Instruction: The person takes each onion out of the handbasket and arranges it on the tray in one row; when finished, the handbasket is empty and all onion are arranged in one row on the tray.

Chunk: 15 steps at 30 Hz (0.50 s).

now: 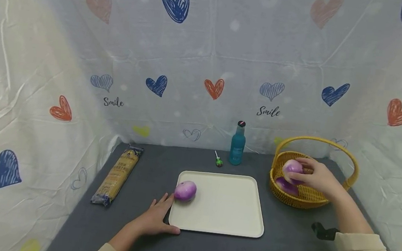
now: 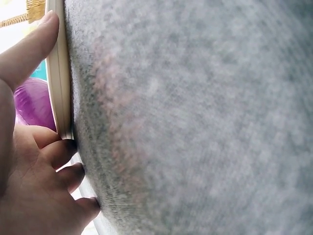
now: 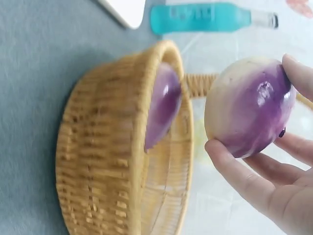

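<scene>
My right hand (image 1: 312,177) holds a glossy purple-and-white onion (image 3: 252,107) between thumb and fingers, up over the wicker basket (image 3: 98,161). Inside that basket lies another purple onion (image 3: 165,100). My left hand (image 1: 156,217) rests at the front left corner of a cream tray (image 1: 221,206), its fingers spread along the edge. A third purple onion (image 1: 185,191) sits on the left side of the tray, close to the left fingertips. In the left wrist view, the thumb (image 2: 36,49) lies along the tray's rim.
Behind the tray stand a blue bottle (image 1: 237,144) with a dark cap and a small green lollipop (image 1: 218,159). A long yellow-brown packet (image 1: 118,176) lies at the left of the grey table. The basket's tall handle (image 1: 318,139) arches over its opening. A heart-printed cloth hangs around the table.
</scene>
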Available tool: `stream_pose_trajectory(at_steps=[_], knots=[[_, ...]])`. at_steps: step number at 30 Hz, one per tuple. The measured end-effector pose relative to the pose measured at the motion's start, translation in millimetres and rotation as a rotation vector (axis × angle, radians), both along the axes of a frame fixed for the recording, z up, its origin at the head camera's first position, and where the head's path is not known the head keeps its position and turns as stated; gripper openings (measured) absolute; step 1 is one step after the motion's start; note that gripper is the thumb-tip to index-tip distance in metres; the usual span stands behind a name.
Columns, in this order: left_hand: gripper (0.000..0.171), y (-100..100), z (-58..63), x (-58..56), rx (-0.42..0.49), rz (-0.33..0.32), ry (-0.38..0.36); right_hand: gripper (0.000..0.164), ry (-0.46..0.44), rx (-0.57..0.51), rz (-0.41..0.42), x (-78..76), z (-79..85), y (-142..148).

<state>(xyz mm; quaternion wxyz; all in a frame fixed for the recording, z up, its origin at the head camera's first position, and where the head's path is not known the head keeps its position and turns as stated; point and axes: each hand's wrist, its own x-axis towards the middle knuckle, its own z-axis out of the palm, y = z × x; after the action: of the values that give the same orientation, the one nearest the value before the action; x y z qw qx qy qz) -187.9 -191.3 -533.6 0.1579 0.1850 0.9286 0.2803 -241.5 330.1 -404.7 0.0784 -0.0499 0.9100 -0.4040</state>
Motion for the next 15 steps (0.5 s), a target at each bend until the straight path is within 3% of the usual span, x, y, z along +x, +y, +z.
stream_pose_trajectory(at_steps=[8, 15], knots=[[0.124, 0.4, -3.9, -0.8, 0.004, -0.009, 0.001, 0.085, 0.069, 0.015, 0.007, 9.0, 0.6, -26.9], [0.124, -0.2, -2.2, -1.1, -0.003, 0.006, -0.010, 0.083, 0.082, -0.061, -0.001, 12.5, -0.5, -53.7]])
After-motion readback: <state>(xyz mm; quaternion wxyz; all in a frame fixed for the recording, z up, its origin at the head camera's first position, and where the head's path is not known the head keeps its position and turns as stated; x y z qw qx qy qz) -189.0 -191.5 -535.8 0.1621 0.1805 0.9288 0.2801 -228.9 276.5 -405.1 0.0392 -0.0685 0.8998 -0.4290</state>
